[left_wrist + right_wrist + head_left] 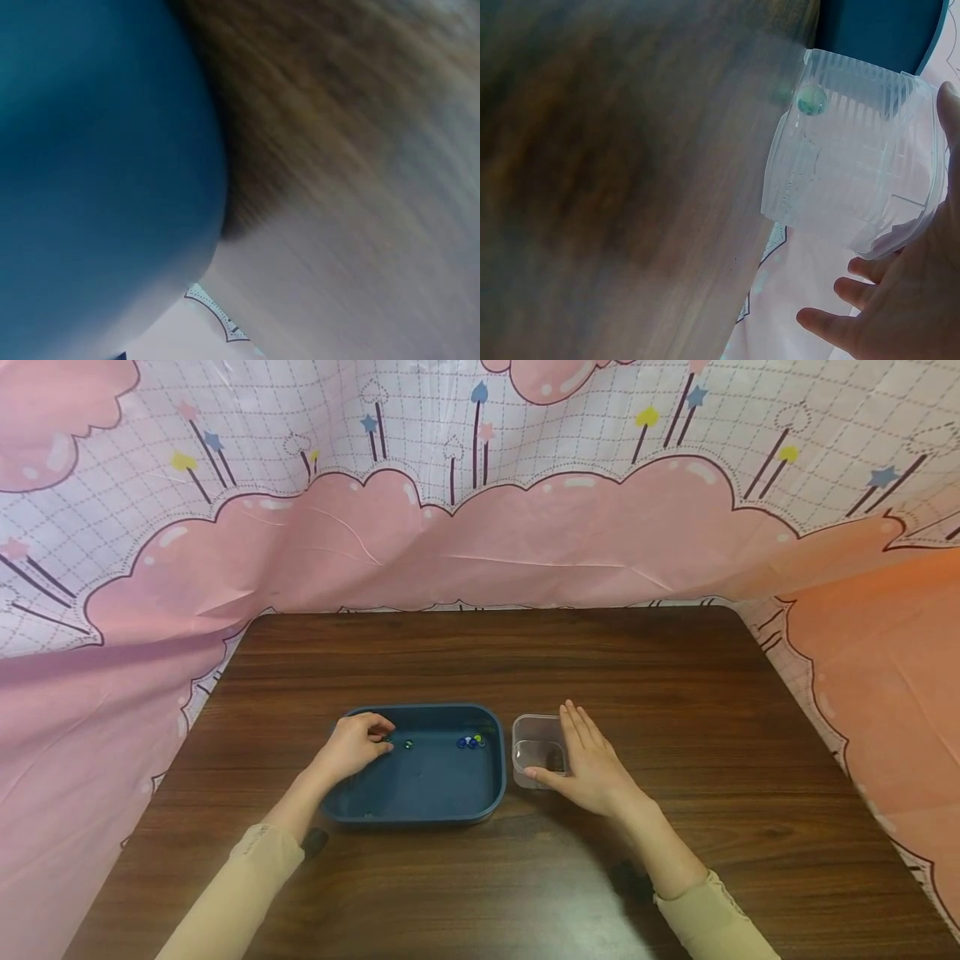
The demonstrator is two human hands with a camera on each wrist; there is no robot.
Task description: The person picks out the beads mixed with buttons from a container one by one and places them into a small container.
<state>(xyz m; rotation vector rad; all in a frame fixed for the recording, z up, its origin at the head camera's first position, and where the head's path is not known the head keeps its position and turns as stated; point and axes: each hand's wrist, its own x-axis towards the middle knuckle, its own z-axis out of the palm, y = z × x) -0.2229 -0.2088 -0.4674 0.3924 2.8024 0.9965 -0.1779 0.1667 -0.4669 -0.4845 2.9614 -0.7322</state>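
Observation:
My left hand (351, 750) reaches over the left rim of a blue tray (420, 793). Its thumb and fingertips are near a small green marble, partly hidden by the fingers. Just right of them lies another dark green marble (408, 744). Several blue, white and yellow marbles (471, 742) cluster at the tray's right side. A clear plastic container (537, 752) stands right of the tray. Beside it, my right hand (592, 768) has its fingers straight along the right side and its thumb at the near rim. One green marble (812, 100) shows in the container.
Everything stands on a dark wood-grain table (487, 660). A patterned pink and white cloth (480, 543) hangs behind the table and down both sides. The left wrist view holds mostly the tray's outer wall (105, 180), blurred, without the hand.

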